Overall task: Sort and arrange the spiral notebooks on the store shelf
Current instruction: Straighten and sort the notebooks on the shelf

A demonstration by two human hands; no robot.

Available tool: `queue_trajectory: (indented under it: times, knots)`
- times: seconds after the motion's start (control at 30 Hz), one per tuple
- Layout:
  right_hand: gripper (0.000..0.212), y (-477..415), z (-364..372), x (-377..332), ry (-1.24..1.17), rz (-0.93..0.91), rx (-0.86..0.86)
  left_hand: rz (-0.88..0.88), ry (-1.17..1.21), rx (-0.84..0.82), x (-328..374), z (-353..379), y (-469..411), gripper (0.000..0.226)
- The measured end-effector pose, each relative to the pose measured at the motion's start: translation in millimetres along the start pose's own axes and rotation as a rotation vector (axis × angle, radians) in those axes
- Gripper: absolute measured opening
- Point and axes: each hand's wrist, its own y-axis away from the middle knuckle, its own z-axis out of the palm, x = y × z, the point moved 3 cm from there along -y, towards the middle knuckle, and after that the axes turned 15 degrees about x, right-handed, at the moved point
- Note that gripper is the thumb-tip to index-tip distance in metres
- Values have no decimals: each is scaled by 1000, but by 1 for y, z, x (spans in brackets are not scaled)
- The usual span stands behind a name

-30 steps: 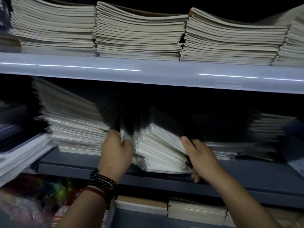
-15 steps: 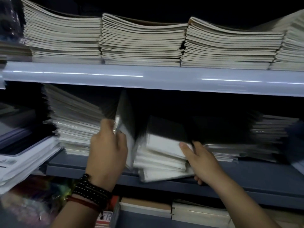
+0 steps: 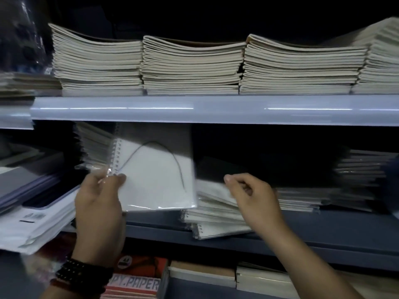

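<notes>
Upper shelf is carrying four flat stacks of thin cream books, set side by side and touching. Middle shelf is holding wrapped spiral notebooks: a leaning stack at the left, a slumped pile at the centre overhanging the front edge, and a blurred flat stack at the right. Below, a red paper pack is lying beside more cream books.

One white notebook in clear wrap is standing upright in front of the middle shelf, clear of the pile, spiral to the left. The left hand is pinching it at the lower spiral corner, thumb on the front face, fingers behind. That arm is reaching up from below, a dark bead bracelet showing on the wrist.

The right hand is reaching in from the lower right, lying over the top of the pile with fingers loosely curled. Whether it is gripping anything cannot be determined.
</notes>
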Motion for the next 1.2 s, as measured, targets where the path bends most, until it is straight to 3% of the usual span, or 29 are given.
queue_trajectory:
  times: [0.1, 0.23, 0.3, 0.4, 0.57, 0.67, 0.8, 0.87, 1.07, 1.13, 1.2]
  knots:
    - [29, 5, 15, -15, -233, 127, -138, -274, 200, -120, -10, 7, 18, 19]
    - [40, 14, 21, -21, -340, 191, -164, -367, 153, -292, -21, 12, 39, 16]
    - [46, 15, 17, -18, -369, 225, -153, -366, 91, -352, -21, 12, 42, 19]
    - [12, 15, 8, -18, -387, 218, -216, -349, 9, -425, -18, 10, 41, 30]
    - [10, 20, -2, -18, -401, 206, -260, -329, -25, -528, -16, 7, 43, 17]
    - [37, 16, -11, -26, -308, 55, -176, -176, -53, -496, -6, 2, 37, 17]
    - [37, 14, -26, -47, -358, -194, -107, 87, -36, -441, 11, -9, 23, 17]
    - [32, 19, -28, -52, -425, -196, -150, 91, 26, -399, 18, -15, 19, 24]
    - [9, 23, -33, -63, -476, -201, -203, 39, 124, -525, 26, -21, 15, 23]
    - [32, 23, -33, -60, -572, -209, -172, -32, 220, -528, 21, -21, 13, 18]
    - [39, 22, -33, -58, -568, -221, -156, -161, 278, -526, 18, -19, 14, 32]
